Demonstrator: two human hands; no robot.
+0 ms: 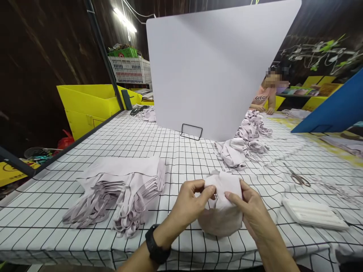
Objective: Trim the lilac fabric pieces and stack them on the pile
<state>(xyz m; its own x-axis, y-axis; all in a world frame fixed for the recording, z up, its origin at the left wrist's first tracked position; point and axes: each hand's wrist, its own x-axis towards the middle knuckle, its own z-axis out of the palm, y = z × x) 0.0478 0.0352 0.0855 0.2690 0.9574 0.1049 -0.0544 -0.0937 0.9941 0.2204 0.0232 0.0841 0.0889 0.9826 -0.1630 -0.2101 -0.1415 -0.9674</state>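
A pale pinkish-grey garment piece (219, 221) hangs between my two hands, low over the front of the checked tablecloth. Thumb and fingers of my left hand (195, 198) pinch its upper left edge; a dark watch is on that wrist. On the other side, my right hand (251, 206) grips the upper right part, thumb in front. Left of my hands lies a neat stack of same-coloured garments (121, 181), their straps bunched toward me. A loose heap of similar garments (232, 151) sits just beyond my hands.
A large white board (204, 71) stands on a wire holder mid-table. Scissors (297, 176) and a white flat device (314, 214) with a cord lie at right. Yellow bins (87, 109) stand beyond the left edge. Behind the board is another person (265, 96); a blue board (334, 105) leans at right.
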